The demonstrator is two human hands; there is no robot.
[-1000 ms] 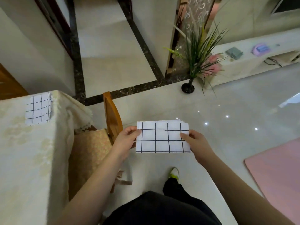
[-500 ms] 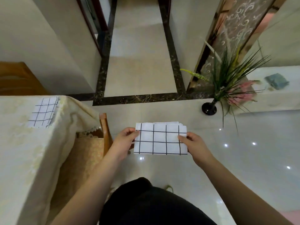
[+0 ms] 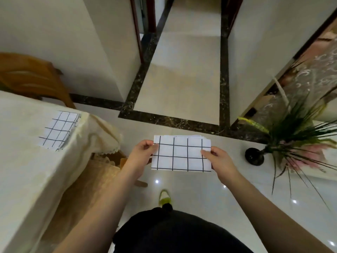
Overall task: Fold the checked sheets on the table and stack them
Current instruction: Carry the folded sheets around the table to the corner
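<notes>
I hold a folded white sheet with a black check pattern (image 3: 181,154) in the air over the floor, to the right of the table. My left hand (image 3: 141,154) pinches its left edge and my right hand (image 3: 218,158) pinches its right edge. Several layers show along its top edge. A second folded checked sheet (image 3: 59,130) lies flat on the table (image 3: 27,170) near its far right corner, well left of both hands.
The table has a cream cloth with a lace hem. One wooden chair (image 3: 102,167) is tucked under its right side, another (image 3: 34,79) stands behind it. A black vase with spiky green and pink plants (image 3: 284,143) stands on the glossy floor at right.
The view has swung left and the table has come closer. Both hands keep the same hold on the folded sheet.
</notes>
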